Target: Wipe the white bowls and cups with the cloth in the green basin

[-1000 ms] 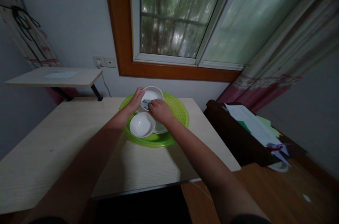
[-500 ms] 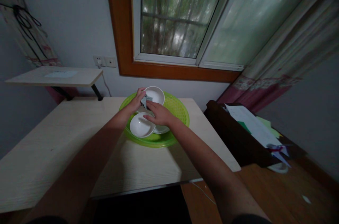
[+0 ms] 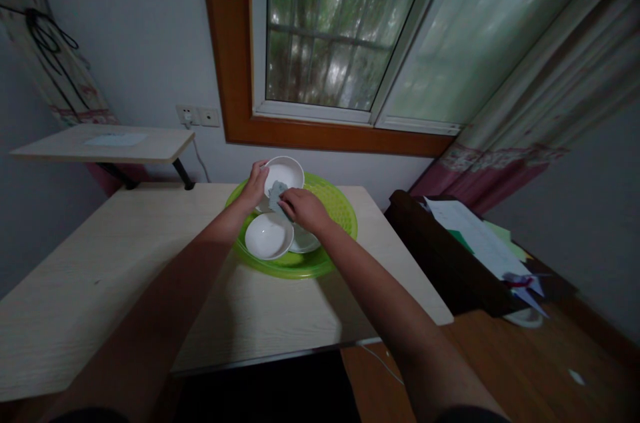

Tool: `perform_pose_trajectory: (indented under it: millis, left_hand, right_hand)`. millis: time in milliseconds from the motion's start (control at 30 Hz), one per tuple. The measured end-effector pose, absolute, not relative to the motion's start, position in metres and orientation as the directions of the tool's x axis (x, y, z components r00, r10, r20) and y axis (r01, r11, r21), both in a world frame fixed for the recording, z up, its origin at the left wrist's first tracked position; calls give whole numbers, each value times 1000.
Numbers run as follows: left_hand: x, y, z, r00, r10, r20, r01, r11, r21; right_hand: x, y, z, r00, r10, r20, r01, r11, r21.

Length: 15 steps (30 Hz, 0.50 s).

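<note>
My left hand point(image 3: 256, 184) grips the left rim of a white bowl point(image 3: 290, 171), which is tilted toward me above a green plastic basket point(image 3: 336, 204). In my right hand point(image 3: 303, 207) a grey-blue cloth point(image 3: 277, 195) is pinched, its loose end lying against the front of the tilted bowl. A second white bowl point(image 3: 269, 238) sits upright in the front left of the basket. Beside it, partly under my right wrist, shows another white dish point(image 3: 303, 239). A further white edge under the held bowl is mostly hidden.
The basket stands on a pale wooden table point(image 3: 125, 263) below a window point(image 3: 345, 30). A raised shelf point(image 3: 110, 146) is at the back left. To the right, a dark brown piece of furniture point(image 3: 425, 256) carries papers point(image 3: 470, 236).
The held bowl has shifted slightly left and up, tilting more toward me. My right hand has closed around the cloth, drawing it a little down out of the bowl.
</note>
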<state>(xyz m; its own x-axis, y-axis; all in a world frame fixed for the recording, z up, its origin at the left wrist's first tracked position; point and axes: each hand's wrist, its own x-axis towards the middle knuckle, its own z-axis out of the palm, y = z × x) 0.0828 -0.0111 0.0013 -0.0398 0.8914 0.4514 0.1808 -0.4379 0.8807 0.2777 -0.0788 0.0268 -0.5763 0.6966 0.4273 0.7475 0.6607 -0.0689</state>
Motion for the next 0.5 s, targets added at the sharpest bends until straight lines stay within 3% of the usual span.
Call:
perform_pose_trajectory:
  millis: [267, 500]
  left_hand:
    - [87, -19, 3, 17, 890, 456, 173, -452, 875]
    - [84, -15, -3, 61, 860, 507, 198, -509, 838]
  right_hand:
    - [274, -78, 19, -630, 672, 389, 719, 694, -33]
    - [274, -78, 15, -670, 604, 431, 580, 789, -203]
